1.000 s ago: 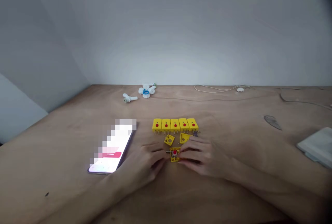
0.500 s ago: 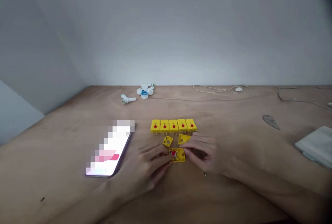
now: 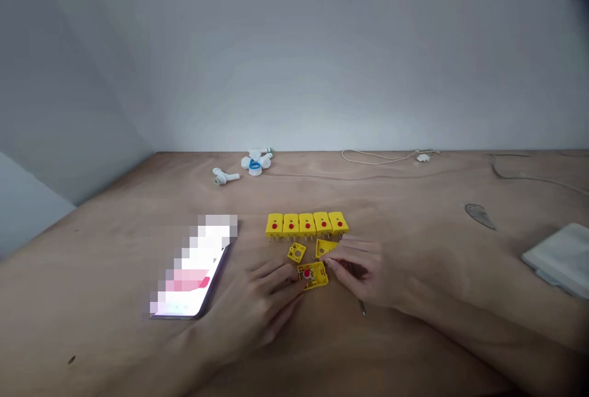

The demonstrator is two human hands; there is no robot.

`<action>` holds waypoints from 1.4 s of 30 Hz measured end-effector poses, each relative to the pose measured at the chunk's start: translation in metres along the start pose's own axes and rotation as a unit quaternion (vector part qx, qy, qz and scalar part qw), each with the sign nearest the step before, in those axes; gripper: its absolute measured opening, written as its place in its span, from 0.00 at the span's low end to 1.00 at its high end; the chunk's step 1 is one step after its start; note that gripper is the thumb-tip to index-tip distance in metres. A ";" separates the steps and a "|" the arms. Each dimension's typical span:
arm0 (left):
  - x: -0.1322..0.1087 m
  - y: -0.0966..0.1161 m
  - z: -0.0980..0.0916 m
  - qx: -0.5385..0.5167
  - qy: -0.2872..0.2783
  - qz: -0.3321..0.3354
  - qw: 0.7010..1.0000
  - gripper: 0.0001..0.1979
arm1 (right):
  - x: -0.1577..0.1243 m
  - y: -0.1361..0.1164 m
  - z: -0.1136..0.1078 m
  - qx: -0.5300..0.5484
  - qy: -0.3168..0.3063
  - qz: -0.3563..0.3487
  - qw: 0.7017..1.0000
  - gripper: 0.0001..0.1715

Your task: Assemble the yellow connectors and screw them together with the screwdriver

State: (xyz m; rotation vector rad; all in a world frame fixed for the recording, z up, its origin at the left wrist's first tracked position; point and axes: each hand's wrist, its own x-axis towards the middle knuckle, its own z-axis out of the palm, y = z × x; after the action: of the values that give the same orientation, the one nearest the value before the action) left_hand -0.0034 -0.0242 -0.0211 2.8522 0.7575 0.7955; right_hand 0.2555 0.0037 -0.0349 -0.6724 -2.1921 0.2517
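My left hand (image 3: 271, 299) grips the left end of an open yellow plug housing (image 3: 319, 278), with a red round part and small metal bits inside. At the housing's upper right corner, my right hand (image 3: 359, 265) has thumb and forefinger pinched together. Whatever lies between those fingertips is too small to make out. Just behind them, partly covered by the right hand, is a loose yellow cover (image 3: 324, 247). A smaller yellow piece with a round hole (image 3: 297, 253) lies to its left. Under my right hand, a thin metal tool (image 3: 362, 307) pokes out.
Several closed yellow plugs (image 3: 291, 223) with red dots and metal pins stand in a row behind. A lit phone (image 3: 196, 271) lies left. White pipe-like fittings (image 3: 255, 165), a thin cord (image 3: 377, 161) and a pale box (image 3: 559, 259) lie farther out on the wooden table.
My right fingertips have shifted slightly up and away from the housing's right edge. The housing has tilted a little in my left hand. More of the thin metal tool shows.
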 end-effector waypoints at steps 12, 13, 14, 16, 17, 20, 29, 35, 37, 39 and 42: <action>-0.001 -0.001 -0.001 -0.015 0.004 -0.010 1.000 0.12 | 0.003 -0.003 0.001 0.017 -0.028 -0.012 0.999 0.07; -0.001 -0.002 -0.001 -0.012 0.002 -0.010 1.000 0.12 | 0.003 -0.003 0.001 0.020 -0.035 -0.014 0.999 0.07; -0.002 -0.003 0.000 -0.010 0.001 -0.008 1.000 0.12 | 0.003 -0.004 0.001 0.022 -0.041 -0.015 0.999 0.07; -0.003 -0.004 0.001 -0.009 0.004 -0.004 1.000 0.12 | 0.003 -0.004 0.001 0.020 -0.045 -0.015 0.999 0.07; -0.003 -0.004 0.001 -0.012 0.009 -0.004 1.000 0.12 | 0.003 -0.004 0.001 0.018 -0.043 -0.015 0.999 0.07; -0.002 -0.004 0.001 -0.037 0.033 -0.021 0.999 0.11 | 0.003 -0.001 0.001 0.008 -0.032 -0.012 0.999 0.07; 0.000 -0.005 -0.001 -0.063 0.057 -0.034 0.996 0.09 | 0.002 0.003 0.001 -0.015 -0.002 -0.010 1.000 0.06; -0.003 -0.008 0.003 -0.049 0.045 -0.029 0.997 0.10 | 0.000 0.005 0.003 -0.010 0.007 -0.004 1.000 0.07; -0.004 -0.009 0.004 -0.042 0.037 -0.028 0.998 0.10 | 0.000 0.007 0.003 -0.012 0.014 0.005 1.000 0.07; -0.004 -0.010 0.004 -0.038 0.032 -0.025 0.998 0.11 | 0.000 0.008 0.004 -0.016 0.022 0.015 1.000 0.06; -0.004 -0.010 0.004 -0.036 0.028 -0.022 0.999 0.11 | 0.000 0.009 0.003 -0.008 0.029 0.032 0.999 0.06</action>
State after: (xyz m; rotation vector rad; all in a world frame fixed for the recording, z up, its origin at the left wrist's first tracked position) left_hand -0.0086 -0.0170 -0.0281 2.7507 0.7797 0.8805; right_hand 0.2567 0.0111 -0.0405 -0.7502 -2.1220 0.2444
